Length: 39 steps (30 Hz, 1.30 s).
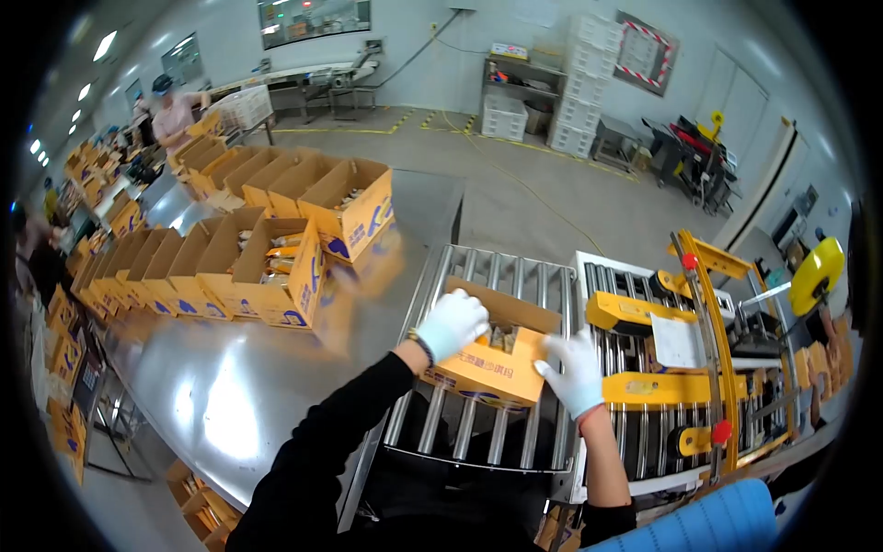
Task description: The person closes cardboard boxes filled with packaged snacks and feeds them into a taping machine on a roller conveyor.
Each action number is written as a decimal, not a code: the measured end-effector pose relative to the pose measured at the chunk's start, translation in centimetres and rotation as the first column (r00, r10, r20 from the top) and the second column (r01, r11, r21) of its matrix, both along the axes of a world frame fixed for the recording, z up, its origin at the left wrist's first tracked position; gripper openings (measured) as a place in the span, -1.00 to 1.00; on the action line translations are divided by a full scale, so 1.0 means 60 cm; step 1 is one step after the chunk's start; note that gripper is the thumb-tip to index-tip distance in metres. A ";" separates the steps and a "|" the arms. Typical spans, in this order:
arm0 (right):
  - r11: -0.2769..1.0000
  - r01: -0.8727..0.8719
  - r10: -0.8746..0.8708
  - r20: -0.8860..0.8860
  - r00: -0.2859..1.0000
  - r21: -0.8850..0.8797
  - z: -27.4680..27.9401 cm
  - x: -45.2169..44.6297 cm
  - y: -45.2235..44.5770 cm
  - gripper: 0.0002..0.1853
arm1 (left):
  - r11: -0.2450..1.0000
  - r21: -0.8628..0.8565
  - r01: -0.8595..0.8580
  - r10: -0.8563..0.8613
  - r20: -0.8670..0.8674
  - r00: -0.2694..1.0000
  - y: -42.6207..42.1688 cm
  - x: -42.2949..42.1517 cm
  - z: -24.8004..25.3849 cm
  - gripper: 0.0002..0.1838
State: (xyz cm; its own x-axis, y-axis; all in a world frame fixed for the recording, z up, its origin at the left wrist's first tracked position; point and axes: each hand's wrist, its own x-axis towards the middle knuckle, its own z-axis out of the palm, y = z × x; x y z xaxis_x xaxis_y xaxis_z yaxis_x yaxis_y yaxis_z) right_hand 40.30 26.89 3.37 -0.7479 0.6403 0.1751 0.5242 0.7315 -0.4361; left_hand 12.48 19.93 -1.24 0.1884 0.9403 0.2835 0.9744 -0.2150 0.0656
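Observation:
An orange-brown cardboard box (487,373) with purple print sits on the metal rollers in front of me, its top open. Small wrapped packs (502,339) show inside. My left hand (452,324), in a white glove, is closed over the box's left end with its fingers curled at the edge. Against the short flap (527,354) at the right end rests my right hand (574,373), also gloved, thumb and fingers apart. The long far flap (506,305) stands up. Where the left fingertips end is partly hidden.
Two rows of open filled boxes (276,276) stand on the steel table (212,396) to the left. A yellow-armed taping machine (635,391) adjoins the rollers on the right. A blue roll (708,520) lies at lower right. Another person (173,120) works far left.

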 end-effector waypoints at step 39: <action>0.867 -0.381 0.392 0.034 0.919 0.320 -0.063 -0.207 -0.138 -0.05 | 0.964 0.117 -0.239 0.123 0.603 0.788 -0.411 -0.152 0.043 -0.85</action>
